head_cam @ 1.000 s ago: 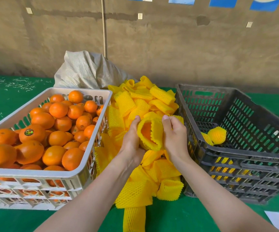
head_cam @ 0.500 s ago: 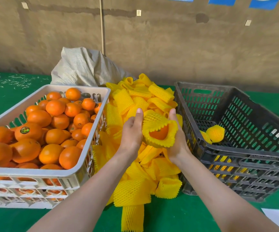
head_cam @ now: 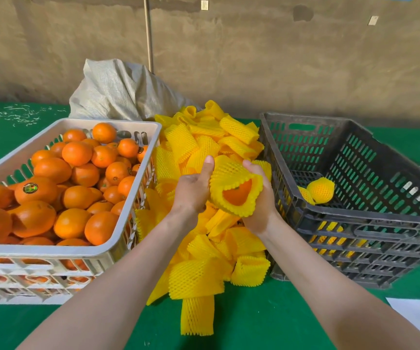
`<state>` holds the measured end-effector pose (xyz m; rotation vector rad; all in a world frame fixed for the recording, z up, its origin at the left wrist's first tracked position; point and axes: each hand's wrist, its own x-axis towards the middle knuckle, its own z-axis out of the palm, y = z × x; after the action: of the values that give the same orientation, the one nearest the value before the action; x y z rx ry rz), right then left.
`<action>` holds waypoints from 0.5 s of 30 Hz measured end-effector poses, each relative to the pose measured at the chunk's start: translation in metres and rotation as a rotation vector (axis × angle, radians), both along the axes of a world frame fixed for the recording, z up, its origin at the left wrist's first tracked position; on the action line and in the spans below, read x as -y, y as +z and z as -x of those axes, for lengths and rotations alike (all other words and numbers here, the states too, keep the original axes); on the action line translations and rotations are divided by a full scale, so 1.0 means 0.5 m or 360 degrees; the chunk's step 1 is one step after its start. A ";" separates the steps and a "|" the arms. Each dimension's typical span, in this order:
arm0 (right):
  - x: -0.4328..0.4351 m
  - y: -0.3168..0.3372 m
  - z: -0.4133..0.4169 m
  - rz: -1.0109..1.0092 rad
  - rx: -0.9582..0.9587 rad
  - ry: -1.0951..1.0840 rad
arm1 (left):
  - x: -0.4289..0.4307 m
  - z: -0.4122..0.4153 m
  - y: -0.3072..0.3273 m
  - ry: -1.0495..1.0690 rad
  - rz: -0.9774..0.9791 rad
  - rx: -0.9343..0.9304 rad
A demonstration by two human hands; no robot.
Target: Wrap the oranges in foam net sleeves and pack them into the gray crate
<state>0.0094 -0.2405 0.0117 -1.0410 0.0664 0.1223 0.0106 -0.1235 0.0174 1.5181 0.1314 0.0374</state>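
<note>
Pulling the foam net sleeve [head_cam: 229,176] evenly over the orange [head_cam: 238,196] looks like the step in hand. Judging by the bare patch that shows, the net wants drawing further before packing, gently enough to spare the mesh. The right hand [head_cam: 263,205] cups the netted fruit just left of the gray crate [head_cam: 302,120], fingers curled round it. The left hand [head_cam: 193,192] grips the sleeve's side away from that crate, thumb straight along the net, other fingers hidden. One wrapped orange [head_cam: 321,189] lies inside the crate.
</note>
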 end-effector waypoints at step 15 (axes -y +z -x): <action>-0.008 -0.002 0.007 -0.0199 0.0177 0.0139 | 0.006 -0.009 -0.002 0.0197 0.0240 0.0398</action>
<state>0.0060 -0.2367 0.0105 -0.9242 -0.0869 0.1455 0.0151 -0.1264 0.0162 1.3416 0.0265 0.3089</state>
